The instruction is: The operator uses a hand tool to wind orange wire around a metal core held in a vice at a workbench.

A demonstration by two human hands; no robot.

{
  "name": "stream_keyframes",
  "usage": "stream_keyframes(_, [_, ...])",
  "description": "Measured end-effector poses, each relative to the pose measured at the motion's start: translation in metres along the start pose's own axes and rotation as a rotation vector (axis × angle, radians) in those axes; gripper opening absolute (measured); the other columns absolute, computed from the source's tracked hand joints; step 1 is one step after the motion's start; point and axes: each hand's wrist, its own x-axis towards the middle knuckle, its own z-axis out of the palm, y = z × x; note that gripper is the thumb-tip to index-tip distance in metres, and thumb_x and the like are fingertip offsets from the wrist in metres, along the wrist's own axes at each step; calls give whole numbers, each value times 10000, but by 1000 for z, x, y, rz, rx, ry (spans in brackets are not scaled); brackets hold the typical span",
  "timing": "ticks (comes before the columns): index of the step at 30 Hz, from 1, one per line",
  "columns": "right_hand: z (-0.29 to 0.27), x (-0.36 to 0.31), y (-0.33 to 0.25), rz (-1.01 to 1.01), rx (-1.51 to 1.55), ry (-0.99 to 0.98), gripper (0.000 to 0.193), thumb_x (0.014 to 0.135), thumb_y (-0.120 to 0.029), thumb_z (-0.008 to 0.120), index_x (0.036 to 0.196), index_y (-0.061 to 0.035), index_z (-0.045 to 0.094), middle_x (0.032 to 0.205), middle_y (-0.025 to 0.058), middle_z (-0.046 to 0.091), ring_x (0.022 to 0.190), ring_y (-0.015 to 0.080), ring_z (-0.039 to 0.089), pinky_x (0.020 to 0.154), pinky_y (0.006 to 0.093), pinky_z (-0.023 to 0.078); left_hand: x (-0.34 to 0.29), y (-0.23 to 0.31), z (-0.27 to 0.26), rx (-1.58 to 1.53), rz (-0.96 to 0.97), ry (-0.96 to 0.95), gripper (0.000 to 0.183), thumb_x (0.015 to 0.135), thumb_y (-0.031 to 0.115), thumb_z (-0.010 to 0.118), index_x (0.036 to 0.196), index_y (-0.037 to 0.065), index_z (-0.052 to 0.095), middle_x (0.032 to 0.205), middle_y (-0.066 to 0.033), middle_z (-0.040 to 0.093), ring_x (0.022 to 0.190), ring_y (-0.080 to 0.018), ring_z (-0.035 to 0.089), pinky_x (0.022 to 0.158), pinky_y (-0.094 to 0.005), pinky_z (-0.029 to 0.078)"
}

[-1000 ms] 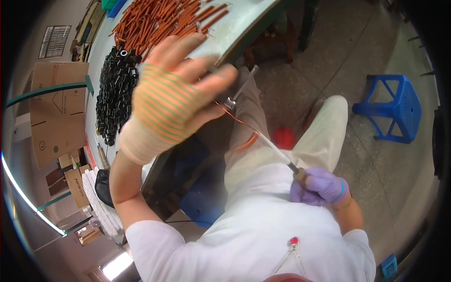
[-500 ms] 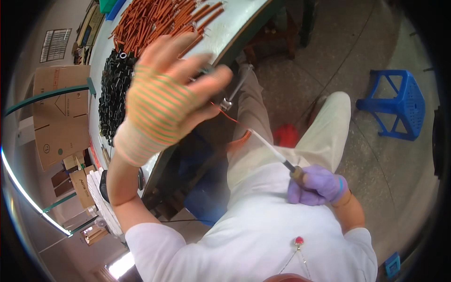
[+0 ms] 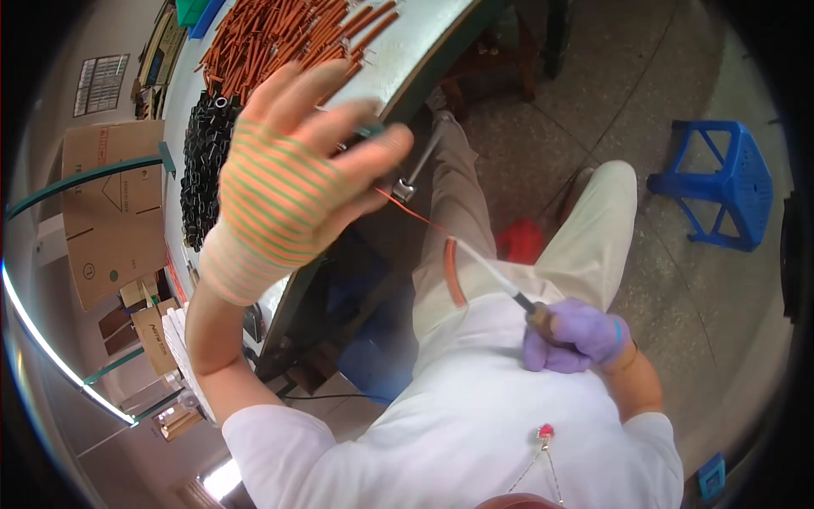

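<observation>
My left hand [image 3: 292, 187], in a green-and-orange striped glove, is raised over the table edge with its fingers spread and slightly blurred. Just beyond its fingertips is a small metal fitting [image 3: 404, 190] on a rod. My right hand [image 3: 577, 335], in a purple glove, grips a wooden-handled tool [image 3: 493, 270] with a long, thin, pale shaft angled up to the left. From the fitting a thin orange strand [image 3: 414, 212] runs to the tool's tip. By that tip, over my lap, hangs a short orange-brown tube [image 3: 454, 273].
A heap of orange-brown tubes [image 3: 271, 38] and a pile of black linked parts [image 3: 203, 161] cover part of the white table [image 3: 428, 34]. A blue plastic stool [image 3: 733, 182] stands at right. Cardboard boxes [image 3: 114, 204] are at left. Something red [image 3: 519, 242] lies beyond my lap.
The orange-brown tube by the tool's tip has swung from slanting left to hanging down toward my shirt. Both hands stay nearly where they were.
</observation>
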Motion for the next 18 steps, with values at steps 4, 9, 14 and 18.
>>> stream_keyframes(4, [18,92,-11,-245,-425,-24,579,1112,-475,374,902,-24,670,508,-30,476,395,76,386,396,243,307,12,-22,4,-79,-34,462,241,886,26,722,1123,15,762,1072,-96,725,1050,-279,696,915,-407,553])
stream_keyframes(9, [20,110,-34,-66,-102,-105,550,1100,-473,417,966,-13,685,535,-7,513,385,74,398,372,244,303,-29,-43,12,-372,-863,33,362,810,176,839,1144,48,780,1114,-134,729,994,-243,701,929,-379,533])
stream_keyframes(14, [-1,8,-14,77,-94,6,566,1102,-451,405,943,12,689,513,-3,491,383,74,409,374,248,292,0,-11,-1,-84,-53,-39,528,682,240,845,1193,154,743,1084,-94,711,1267,-309,574,1076,-496,441])
stream_keyframes(18, [10,66,-6,-315,-430,-110,592,1108,-472,372,965,11,684,514,-16,493,393,77,422,379,240,316,25,-15,6,-103,82,278,295,805,85,765,1096,135,752,909,-36,726,1026,-298,687,984,-453,500])
